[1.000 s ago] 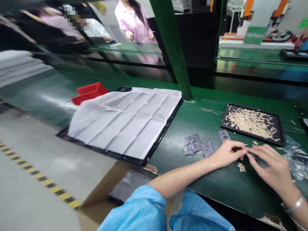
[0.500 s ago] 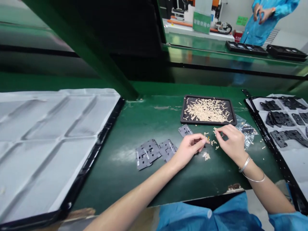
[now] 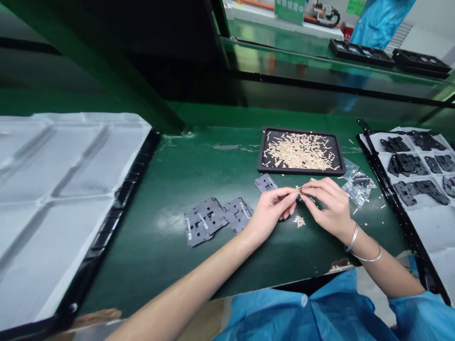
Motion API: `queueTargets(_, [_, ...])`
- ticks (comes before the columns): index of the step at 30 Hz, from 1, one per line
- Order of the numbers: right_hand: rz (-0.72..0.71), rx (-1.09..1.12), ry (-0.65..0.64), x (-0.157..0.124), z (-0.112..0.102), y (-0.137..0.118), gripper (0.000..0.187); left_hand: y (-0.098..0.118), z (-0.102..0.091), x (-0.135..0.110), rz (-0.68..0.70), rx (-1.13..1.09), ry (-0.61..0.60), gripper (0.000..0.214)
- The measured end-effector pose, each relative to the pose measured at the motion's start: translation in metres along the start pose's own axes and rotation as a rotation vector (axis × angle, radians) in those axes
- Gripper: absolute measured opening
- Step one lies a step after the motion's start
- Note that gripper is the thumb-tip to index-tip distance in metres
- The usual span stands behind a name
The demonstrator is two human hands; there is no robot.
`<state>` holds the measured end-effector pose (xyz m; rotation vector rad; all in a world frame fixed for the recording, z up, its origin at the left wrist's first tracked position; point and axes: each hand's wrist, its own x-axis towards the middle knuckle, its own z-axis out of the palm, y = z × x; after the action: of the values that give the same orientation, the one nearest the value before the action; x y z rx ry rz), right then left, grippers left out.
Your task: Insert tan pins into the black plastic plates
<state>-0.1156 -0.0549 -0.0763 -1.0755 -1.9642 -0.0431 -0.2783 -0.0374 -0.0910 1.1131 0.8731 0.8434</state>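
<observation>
My left hand (image 3: 274, 207) is closed in a pinch, thumb against fingertips, on a tiny yellow-brown piece (image 3: 300, 190) whose kind is too small to tell. Right beside it, my right hand (image 3: 327, 204) is also pinched, its fingertips meeting that piece; anything else in them is hidden. A few cream strips (image 3: 299, 221) lie on the table below the fingers. Behind the left hand sits a grey flat plate with cutouts (image 3: 265, 183). More grey plates (image 3: 206, 220) lie overlapped to the left. Beyond the hands, a black tray (image 3: 262, 166) holds a heap of small cream strips (image 3: 296, 150).
Clear plastic bags (image 3: 358, 188) lie right of my right hand. At the right edge a white-lined tray (image 3: 423, 225) holds black parts (image 3: 407, 165). A large white-lined tray (image 3: 80, 232) stands left. A green post (image 3: 142, 85) and ledge rise behind. A person in blue (image 3: 380, 23) stands beyond.
My right hand has moved left to my left hand, so their fingertips now meet at the tiny piece. The view has shifted, moving the table up and left in the picture.
</observation>
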Motion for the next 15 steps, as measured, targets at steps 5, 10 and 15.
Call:
queueTargets(5, [0.041, 0.051, -0.009, -0.001, 0.001, 0.000, 0.011, 0.007, -0.001, -0.001, 0.089, 0.220, -0.014, 0.025])
queueTargets(10, [0.285, 0.233, -0.106, 0.002, -0.002, -0.002, 0.007, 0.012, 0.000, -0.002, 0.157, 0.360, -0.008, 0.026])
queueTargets(15, [0.500, 0.417, -0.167, 0.006, -0.006, -0.003, 0.009, 0.012, -0.001, -0.003, 0.134, 0.307, -0.028, 0.032])
